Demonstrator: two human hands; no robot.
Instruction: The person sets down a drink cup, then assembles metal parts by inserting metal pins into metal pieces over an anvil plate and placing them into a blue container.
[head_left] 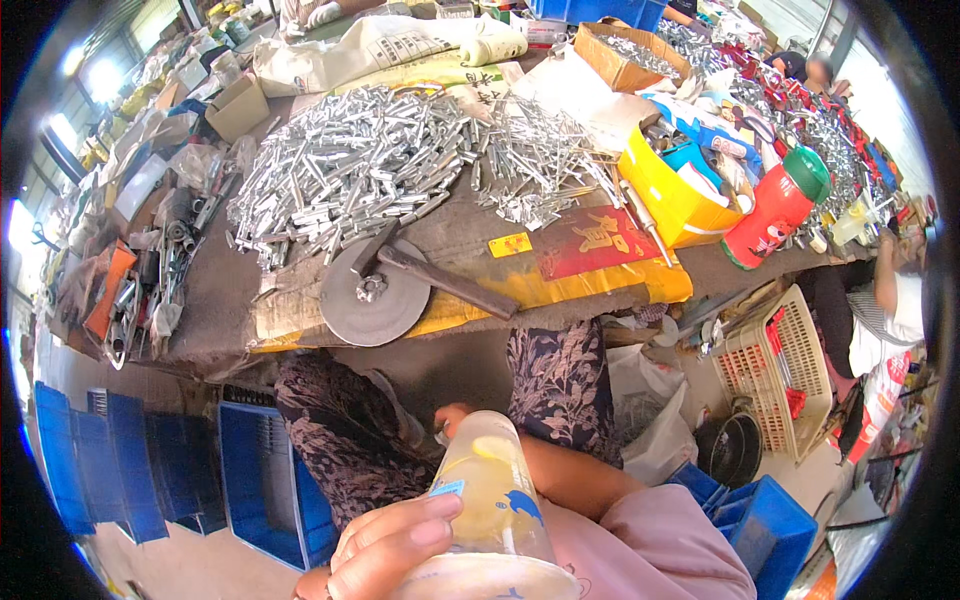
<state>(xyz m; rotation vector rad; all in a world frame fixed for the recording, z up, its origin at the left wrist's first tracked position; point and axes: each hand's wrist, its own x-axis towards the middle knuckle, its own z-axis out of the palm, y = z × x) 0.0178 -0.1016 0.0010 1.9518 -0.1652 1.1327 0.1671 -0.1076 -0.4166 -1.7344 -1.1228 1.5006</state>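
The left grip [390, 552] is wrapped around a translucent, pale-yellow plastic cup [490, 500] close to the pink shirt [665, 535]; it partly hides the right grip [453, 416], whose hold I cannot tell. On the brown table [205, 295], a dark-handled hammer [445, 282] crosses a round grey disc [365, 322] before heaped silver metal pieces [350, 160].

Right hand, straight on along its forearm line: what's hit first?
Probably the patterned left trouser leg. The right hand seems to point that way, but depth is unclear and the cup partly hides it.
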